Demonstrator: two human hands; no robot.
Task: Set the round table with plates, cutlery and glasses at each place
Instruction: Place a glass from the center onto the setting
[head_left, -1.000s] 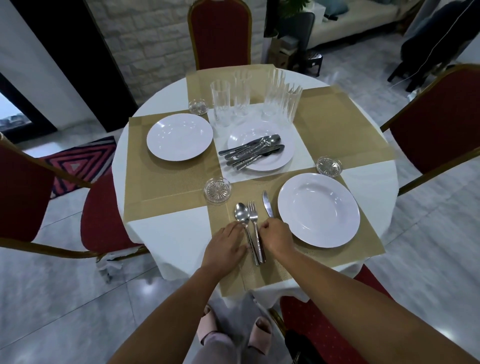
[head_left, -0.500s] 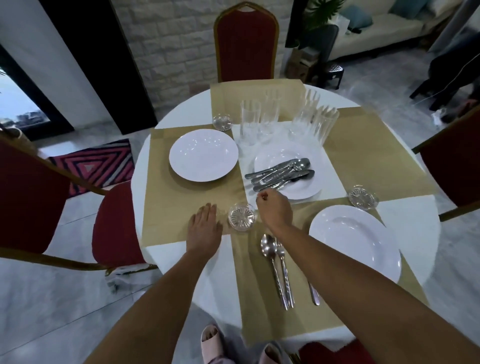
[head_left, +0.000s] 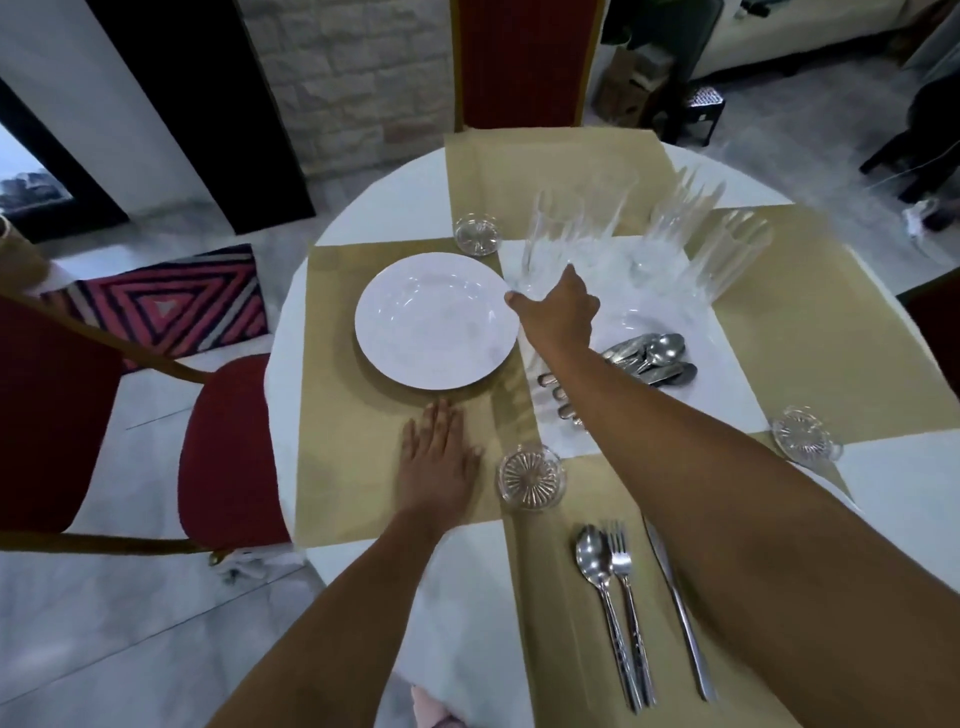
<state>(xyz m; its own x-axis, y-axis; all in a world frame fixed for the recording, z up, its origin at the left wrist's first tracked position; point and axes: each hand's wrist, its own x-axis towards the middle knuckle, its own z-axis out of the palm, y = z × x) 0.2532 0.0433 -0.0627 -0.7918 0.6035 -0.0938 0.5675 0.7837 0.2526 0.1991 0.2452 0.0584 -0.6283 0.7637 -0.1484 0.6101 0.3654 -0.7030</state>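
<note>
Glass (head_left: 553, 234): tall, clear, motion-blurred. Stands at centre of table (head_left: 405, 208) with other glasses (head_left: 727, 254), just right of plate (head_left: 436, 319). We see right hand (head_left: 558, 309) wrapped round its base, thumb on left side. Left hand (head_left: 439, 460) flat on mat (head_left: 337, 441), fingers straight, between plate and coaster (head_left: 530, 477). Near place: spoon (head_left: 592, 553) and fork (head_left: 622, 561) touching side by side, knife (head_left: 675, 597) apart to right. Spare cutlery (head_left: 654, 353) piled at centre, partly behind right forearm.
</note>
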